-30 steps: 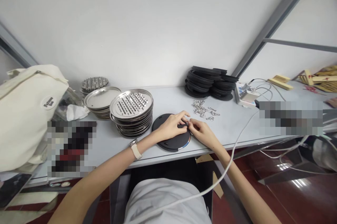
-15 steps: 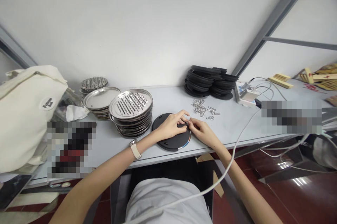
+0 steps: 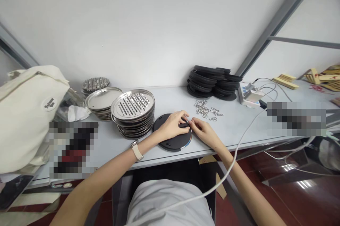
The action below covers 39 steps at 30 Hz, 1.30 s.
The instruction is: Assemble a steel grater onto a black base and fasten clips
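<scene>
A round black disc (image 3: 170, 140) with a metal edge lies flat on the grey table (image 3: 233, 127) in front of me. My left hand (image 3: 171, 126) rests on the disc, fingers curled and pinched at its right rim. My right hand (image 3: 203, 131) meets it there, fingertips pinched on a small metal piece (image 3: 188, 122) too small to name. A loose pile of small metal hooks and rings (image 3: 205, 110) lies just beyond my hands.
Stacks of perforated steel plates (image 3: 132, 113) and plain steel plates (image 3: 102, 103) stand to the left, beside a cream bag (image 3: 26, 113). Black rings (image 3: 212, 82) are stacked at the back. A white cable (image 3: 239, 141) runs over the table edge. A white device (image 3: 251, 97) sits to the right.
Both hands stay pinched together at the disc's right rim, with only slight finger movement. The view has shifted a little.
</scene>
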Available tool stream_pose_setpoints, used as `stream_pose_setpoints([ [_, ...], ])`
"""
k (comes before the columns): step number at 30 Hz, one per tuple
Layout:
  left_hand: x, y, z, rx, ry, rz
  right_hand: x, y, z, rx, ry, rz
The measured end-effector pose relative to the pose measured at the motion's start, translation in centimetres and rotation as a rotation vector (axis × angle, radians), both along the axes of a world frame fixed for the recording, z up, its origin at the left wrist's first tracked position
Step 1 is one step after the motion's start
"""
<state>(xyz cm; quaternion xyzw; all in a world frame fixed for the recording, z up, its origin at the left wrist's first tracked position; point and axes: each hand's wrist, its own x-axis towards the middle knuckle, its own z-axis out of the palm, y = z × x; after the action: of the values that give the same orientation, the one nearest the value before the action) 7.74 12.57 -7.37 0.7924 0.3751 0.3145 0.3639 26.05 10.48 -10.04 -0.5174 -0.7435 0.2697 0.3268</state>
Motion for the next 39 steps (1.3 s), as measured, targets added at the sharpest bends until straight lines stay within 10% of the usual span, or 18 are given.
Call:
stream_pose_setpoints([
  [39, -0.03, -0.12, 0.48, -0.015, -0.073, -0.136, 0.27, -0.32, -0.08, 0.034, -0.026, 0.051],
])
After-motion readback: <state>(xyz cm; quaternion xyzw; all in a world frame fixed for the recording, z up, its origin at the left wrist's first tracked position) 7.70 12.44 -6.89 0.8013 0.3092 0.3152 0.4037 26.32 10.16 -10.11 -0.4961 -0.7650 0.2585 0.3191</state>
